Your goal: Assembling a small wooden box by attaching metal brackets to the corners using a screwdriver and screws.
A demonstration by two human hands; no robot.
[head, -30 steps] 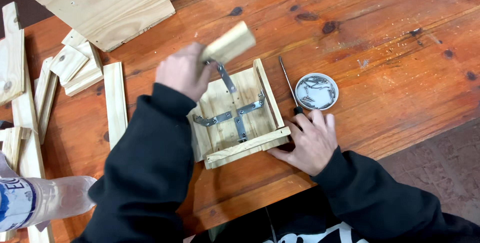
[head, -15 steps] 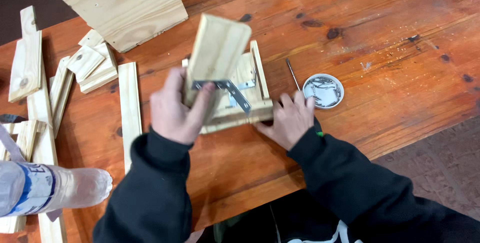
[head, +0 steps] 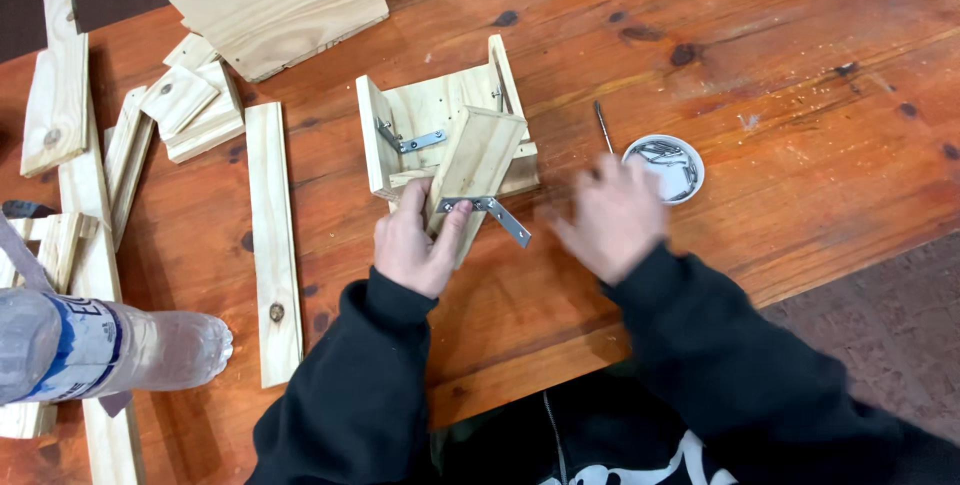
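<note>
My left hand grips a small pine board that carries a metal angle bracket at its near end. The board leans into an open-topped pine box frame with another bracket screwed inside. My right hand hovers blurred just right of the frame, fingers apart and holding nothing. A white dish of screws sits beyond that hand, and a thin metal tool lies beside it.
Loose pine strips and offcuts lie across the left of the reddish wooden table. A larger pine panel rests at the back. A clear plastic bottle lies on its side at the near left.
The frame has been turned on the table. My left hand has lowered the bracketed board into it. My right hand has let go of the frame and pulled back to the right.
</note>
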